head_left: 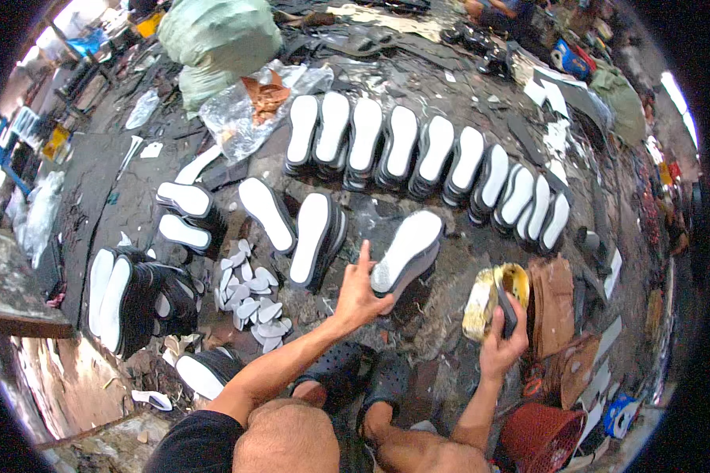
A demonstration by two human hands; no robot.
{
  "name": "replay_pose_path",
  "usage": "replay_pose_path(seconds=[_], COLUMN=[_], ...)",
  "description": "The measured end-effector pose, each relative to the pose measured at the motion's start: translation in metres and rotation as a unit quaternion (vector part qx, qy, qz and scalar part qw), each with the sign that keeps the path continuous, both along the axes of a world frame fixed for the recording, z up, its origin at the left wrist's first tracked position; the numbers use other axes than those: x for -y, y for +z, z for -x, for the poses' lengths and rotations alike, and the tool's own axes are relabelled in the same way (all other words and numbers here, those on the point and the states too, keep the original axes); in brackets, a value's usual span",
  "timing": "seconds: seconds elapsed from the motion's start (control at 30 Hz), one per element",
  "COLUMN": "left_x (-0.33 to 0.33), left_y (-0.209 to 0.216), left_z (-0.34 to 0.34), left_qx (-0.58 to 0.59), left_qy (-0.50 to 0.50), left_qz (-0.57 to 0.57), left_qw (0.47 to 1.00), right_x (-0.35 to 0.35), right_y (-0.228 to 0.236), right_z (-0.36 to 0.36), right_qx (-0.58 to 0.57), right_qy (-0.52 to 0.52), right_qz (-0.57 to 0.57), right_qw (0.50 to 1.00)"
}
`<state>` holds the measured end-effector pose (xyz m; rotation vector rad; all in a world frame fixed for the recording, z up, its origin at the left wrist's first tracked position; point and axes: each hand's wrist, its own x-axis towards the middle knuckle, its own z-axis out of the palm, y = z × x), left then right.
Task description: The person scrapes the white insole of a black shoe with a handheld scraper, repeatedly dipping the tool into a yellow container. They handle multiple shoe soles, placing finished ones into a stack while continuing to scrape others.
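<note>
My left hand (360,293) reaches out with its index finger stretched and its thumb against the heel end of a white-topped shoe sole (407,246). That sole tops a small stack and its heel area looks greyer than the rest. My right hand (503,340) grips a dark, flat, rounded piece (506,309) at the mouth of a cut-open yellowish-white container (479,306), smeared inside with yellow. Whether the piece is a spreader or a brush is not clear. To the left stand two more stacks of soles (311,236), with small grey oval pieces (248,296) heaped beside them.
A curved row of sole stacks (401,142) spans the far side. More stacks (118,299) stand at left. Brown sheets (552,303) and a red basket (540,437) lie at right. A pale green sack (221,43) sits at the back, and another person (501,12) shows farther off.
</note>
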<state>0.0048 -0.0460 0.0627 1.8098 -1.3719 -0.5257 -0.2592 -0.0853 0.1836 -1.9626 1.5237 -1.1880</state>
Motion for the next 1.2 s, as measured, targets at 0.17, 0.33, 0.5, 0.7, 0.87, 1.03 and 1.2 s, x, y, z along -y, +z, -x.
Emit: replay_pose_path(seconds=[0.17, 0.33, 0.5, 0.7, 0.87, 1.03, 1.2], left_x=[0.086, 0.138, 0.142, 0.033, -0.039, -0.050, -0.046], left_y=[0.022, 0.006, 0.010, 0.022, -0.008, -0.035, -0.034], left_z=[-0.153, -0.292, -0.272, -0.079, 0.025, 0.025, 0.031], left_qx=[-0.021, 0.074, 0.165, 0.022, 0.069, 0.032, 0.025], left_qy=[0.200, 0.230, 0.190, 0.053, -0.111, -0.106, -0.078], left_qz=[0.073, -0.034, -0.139, 0.087, -0.012, -0.036, -0.025], left_qw=[0.977, 0.970, 0.958, 0.995, 0.991, 0.993, 0.996], right_x=[-0.001, 0.012, 0.018, 0.075, 0.079, 0.071, 0.028], right_y=[-0.018, -0.019, -0.010, -0.057, -0.087, -0.054, -0.017], right_z=[0.028, 0.031, 0.075, 0.106, 0.079, 0.133, 0.203], right_qx=[0.003, 0.059, -0.003, -0.024, -0.313, 0.122, -0.331], right_qy=[-0.062, -0.086, -0.198, -0.147, -0.233, -0.163, -0.053], right_qz=[-0.057, -0.038, -0.035, -0.171, -0.213, -0.149, -0.242], right_qw=[0.996, 0.994, 0.980, 0.974, 0.896, 0.968, 0.911])
